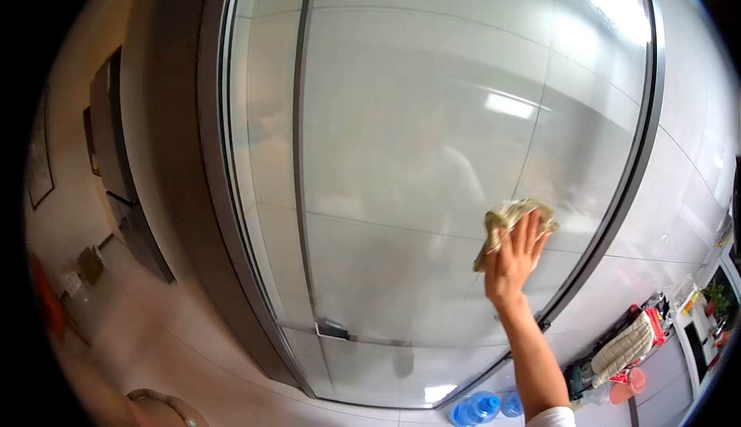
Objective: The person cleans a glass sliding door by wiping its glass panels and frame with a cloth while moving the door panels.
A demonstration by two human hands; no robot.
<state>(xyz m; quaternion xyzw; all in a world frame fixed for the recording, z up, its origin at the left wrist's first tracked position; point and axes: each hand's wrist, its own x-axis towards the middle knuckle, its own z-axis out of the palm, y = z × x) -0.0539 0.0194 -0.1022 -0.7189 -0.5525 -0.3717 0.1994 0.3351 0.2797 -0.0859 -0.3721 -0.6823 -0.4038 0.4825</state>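
Note:
My right hand (509,269) presses a crumpled yellow-green cloth (498,222) against a tall glass door panel (401,164). Its fingers point upward and lie over the cloth, in the lower right part of the pane. A dark metal frame (647,133) borders the glass, and a dark upright bar (301,118) runs down its left side. Low on the pane, near that bar, sits a small dark handle (332,329). Reflections of lights and a faint figure show in the glass. My left hand is outside the picture.
Blue water jugs (475,409) stand on the floor below the door's right corner. Farther right, a pale quilted cloth (624,350) hangs among several items beside a pink container (634,381). A rounded object (166,408) is at bottom left, on the tiled floor (224,365).

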